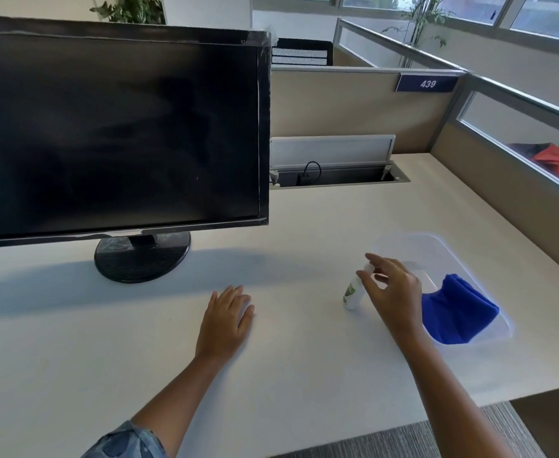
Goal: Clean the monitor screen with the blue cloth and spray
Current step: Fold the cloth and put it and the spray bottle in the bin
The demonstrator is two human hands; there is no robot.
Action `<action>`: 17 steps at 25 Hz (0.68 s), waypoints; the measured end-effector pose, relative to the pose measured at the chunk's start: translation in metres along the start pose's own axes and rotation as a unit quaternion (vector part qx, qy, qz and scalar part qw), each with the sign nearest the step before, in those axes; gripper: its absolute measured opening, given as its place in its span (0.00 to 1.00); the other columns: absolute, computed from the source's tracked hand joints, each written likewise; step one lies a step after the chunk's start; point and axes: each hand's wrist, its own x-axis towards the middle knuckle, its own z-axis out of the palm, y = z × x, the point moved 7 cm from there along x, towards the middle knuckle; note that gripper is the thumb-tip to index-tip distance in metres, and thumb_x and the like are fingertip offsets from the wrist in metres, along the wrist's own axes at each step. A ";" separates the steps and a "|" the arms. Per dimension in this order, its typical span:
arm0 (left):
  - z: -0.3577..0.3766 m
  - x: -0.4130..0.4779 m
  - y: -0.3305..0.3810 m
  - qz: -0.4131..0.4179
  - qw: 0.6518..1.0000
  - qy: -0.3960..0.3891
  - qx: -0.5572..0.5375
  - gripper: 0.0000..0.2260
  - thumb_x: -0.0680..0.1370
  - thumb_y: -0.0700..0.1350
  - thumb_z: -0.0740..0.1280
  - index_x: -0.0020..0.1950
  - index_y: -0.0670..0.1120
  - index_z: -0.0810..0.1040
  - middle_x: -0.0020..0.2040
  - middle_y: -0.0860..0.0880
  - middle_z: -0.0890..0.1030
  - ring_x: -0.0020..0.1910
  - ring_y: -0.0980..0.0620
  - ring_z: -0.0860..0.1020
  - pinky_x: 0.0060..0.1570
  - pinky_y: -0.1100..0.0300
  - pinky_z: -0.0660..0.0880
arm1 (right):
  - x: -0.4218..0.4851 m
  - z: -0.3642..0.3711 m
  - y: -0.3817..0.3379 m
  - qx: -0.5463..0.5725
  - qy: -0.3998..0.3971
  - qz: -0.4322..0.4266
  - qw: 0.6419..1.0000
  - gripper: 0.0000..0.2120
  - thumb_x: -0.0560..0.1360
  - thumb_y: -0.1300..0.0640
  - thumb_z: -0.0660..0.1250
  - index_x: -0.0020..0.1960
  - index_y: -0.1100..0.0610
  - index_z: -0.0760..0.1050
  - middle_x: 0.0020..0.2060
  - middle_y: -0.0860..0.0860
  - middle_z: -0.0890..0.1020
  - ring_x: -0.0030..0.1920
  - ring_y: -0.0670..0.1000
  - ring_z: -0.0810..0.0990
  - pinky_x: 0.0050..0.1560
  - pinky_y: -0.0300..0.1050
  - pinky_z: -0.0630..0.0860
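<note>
While left hand point(228, 317) lies flat — spread — right hand point(392, 285) hovers, fingers spread, at spray bottle point(354, 290)

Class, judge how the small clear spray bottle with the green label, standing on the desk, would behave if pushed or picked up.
The small clear spray bottle with the green label is tall and narrow, so a sideways push would probably tip it. Its rounded body might then roll. It looks like light plastic, likely easy for the right hand to lift.
</note>
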 end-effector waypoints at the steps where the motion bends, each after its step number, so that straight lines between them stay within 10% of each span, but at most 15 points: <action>1: 0.000 0.000 0.000 0.000 1.000 -0.001 -0.002 0.24 0.77 0.55 0.50 0.56 0.41 0.79 0.63 0.43 0.77 0.66 0.43 0.72 0.69 0.45 0.61 | -0.001 0.001 0.003 0.005 0.002 0.012 1.000 0.19 0.69 0.57 0.76 0.58 0.59 0.78 0.47 0.52 0.81 0.41 0.49 0.80 0.44 0.44 0.79; 8: 0.004 0.001 -0.004 -0.008 1.000 -0.011 -0.008 0.19 0.78 0.52 0.55 0.58 0.42 0.78 0.64 0.44 0.76 0.67 0.44 0.70 0.70 0.47 0.58 | -0.012 0.034 0.035 0.213 -0.016 0.195 0.957 0.09 0.78 0.49 0.61 0.48 0.52 0.75 0.42 0.49 0.81 0.43 0.45 0.78 0.40 0.25 0.70; 17: 0.001 0.000 -0.001 -0.010 1.000 -0.016 -0.014 0.24 0.78 0.55 0.51 0.58 0.41 0.78 0.65 0.43 0.76 0.68 0.44 0.70 0.70 0.46 0.58 | -0.028 0.083 0.058 0.417 -0.053 0.350 0.837 0.15 0.70 0.41 0.59 0.36 0.50 0.74 0.33 0.49 0.78 0.34 0.47 0.75 0.35 0.42 0.70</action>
